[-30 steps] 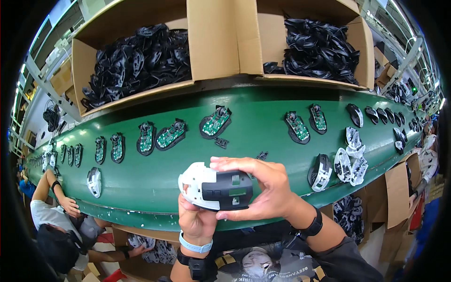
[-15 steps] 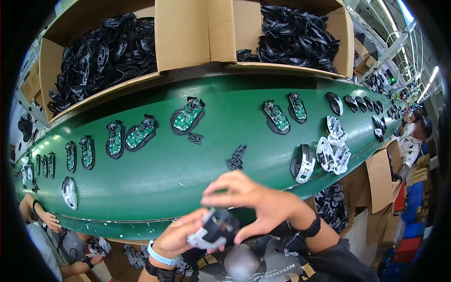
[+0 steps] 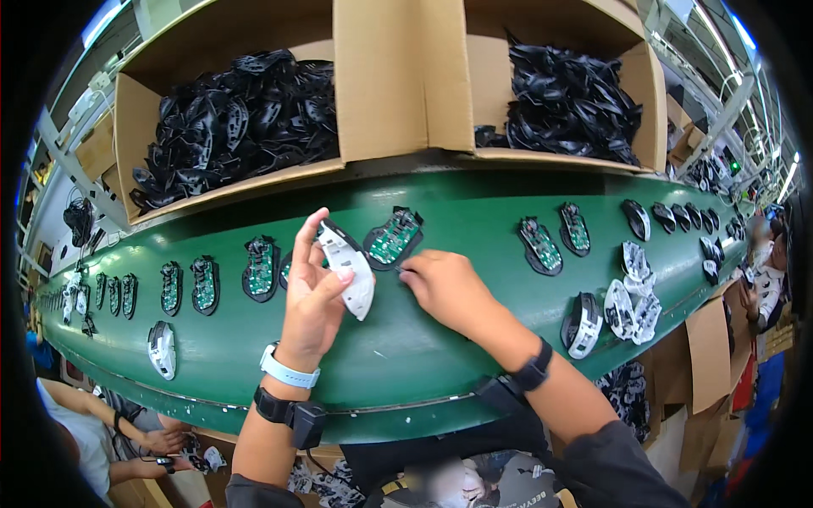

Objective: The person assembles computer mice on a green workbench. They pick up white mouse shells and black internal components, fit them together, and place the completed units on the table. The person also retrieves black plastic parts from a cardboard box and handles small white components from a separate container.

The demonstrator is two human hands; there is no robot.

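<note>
My left hand [image 3: 306, 309] holds up a white and black computer mouse shell [image 3: 354, 279], its fingers and thumb around one side. My right hand [image 3: 457, 292] is low over the green belt [image 3: 406, 360], thumb and fingertips pinched together. Whatever lies between those fingertips is too small to make out. Just above the pinch rests a mouse base with a green circuit board [image 3: 394, 239]. A similar base is partly hidden behind my left hand.
More mouse bases with boards [image 3: 260, 269] line the belt on both sides. White shells [image 3: 633, 292] and a black and white mouse shell [image 3: 583, 324] lie to the right. Cardboard boxes [image 3: 402, 80] of black parts stand behind the belt. Another person's hands [image 3: 165, 440] are at lower left.
My left hand has raised the shell from near my body to over the belt. My right hand has left the shell and reached forward to the belt. The view has shifted.
</note>
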